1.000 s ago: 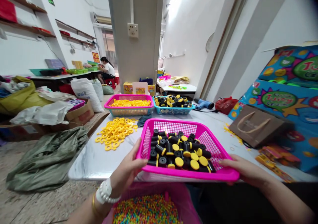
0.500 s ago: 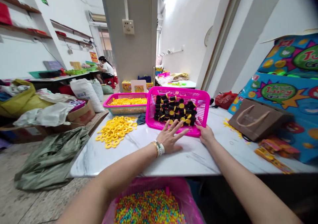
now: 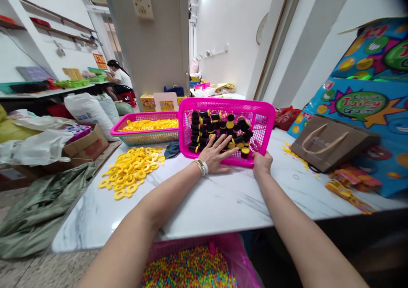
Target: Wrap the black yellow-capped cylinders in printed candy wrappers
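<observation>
Pink basket [image 3: 227, 102] at mid-frame: tilt made, many spools [image 3: 215, 117] inside.
The left hand [image 3: 216, 157] spreads open over the lower rim; the right hand [image 3: 262, 163] is closed on the lower-right corner. Whether any spools are out cannot be told.

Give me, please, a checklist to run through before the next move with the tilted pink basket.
1. Right hand gripping the pink basket at its lower right corner: ok.
2. Left hand at the lower edge, fingers spread: ok.
3. Visible black-and-yellow pieces inside: ok.
4. Basket level: not ok, tilted toward the person.
5. Gap to the yellow-filled basket: cannot tell, they overlap in view.
</observation>
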Tool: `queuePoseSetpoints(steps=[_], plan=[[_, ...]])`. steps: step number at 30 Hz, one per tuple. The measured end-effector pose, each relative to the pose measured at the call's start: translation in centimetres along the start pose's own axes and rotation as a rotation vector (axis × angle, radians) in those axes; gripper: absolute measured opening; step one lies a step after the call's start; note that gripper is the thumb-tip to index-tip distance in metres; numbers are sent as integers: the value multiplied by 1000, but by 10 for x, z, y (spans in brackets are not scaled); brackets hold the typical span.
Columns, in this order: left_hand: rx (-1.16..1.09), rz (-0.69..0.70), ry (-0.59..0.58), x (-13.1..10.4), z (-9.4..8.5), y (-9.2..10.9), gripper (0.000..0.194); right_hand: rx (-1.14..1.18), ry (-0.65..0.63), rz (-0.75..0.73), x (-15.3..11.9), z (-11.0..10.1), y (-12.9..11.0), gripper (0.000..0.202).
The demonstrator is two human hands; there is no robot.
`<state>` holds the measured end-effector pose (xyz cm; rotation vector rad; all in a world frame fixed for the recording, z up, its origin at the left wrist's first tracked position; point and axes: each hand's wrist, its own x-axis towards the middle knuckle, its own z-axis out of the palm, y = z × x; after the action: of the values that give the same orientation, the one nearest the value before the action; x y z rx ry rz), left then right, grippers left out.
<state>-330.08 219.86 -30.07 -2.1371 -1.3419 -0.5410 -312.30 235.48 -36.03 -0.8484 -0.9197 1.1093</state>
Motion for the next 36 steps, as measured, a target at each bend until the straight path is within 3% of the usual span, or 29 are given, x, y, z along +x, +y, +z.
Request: queuePoseSetpoints(steps=[6, 14, 23, 27, 29, 31, 33, 36], plan=[[-70, 137, -35, 5, 9, -8, 78, 4, -18, 2, 14, 5, 2, 37], [-91, 124, -36, 2, 12, -11, 71, 77, 64, -82, 14, 39, 0, 28], [-189, 88, 13, 0, 16, -15, 54, 77, 36, -198, 20, 33, -18, 33], [-244, 33, 81, 4, 4, 9, 60, 46, 71, -193, 21, 33, -18, 24], [-300, 182, 44, 6, -6, 35, 73, 40, 64, -175, 21, 32, -17, 23], [-337, 424, -39, 9, -15, 60, 82, 41, 44, -150, 20, 31, -17, 26], [-332, 555, -99, 10, -19, 76, 78, 45, 31, -130, 18, 29, -18, 26], [-296, 481, -100, 9, -16, 77, 55, 49, 22, -109, 16, 28, -18, 24]])
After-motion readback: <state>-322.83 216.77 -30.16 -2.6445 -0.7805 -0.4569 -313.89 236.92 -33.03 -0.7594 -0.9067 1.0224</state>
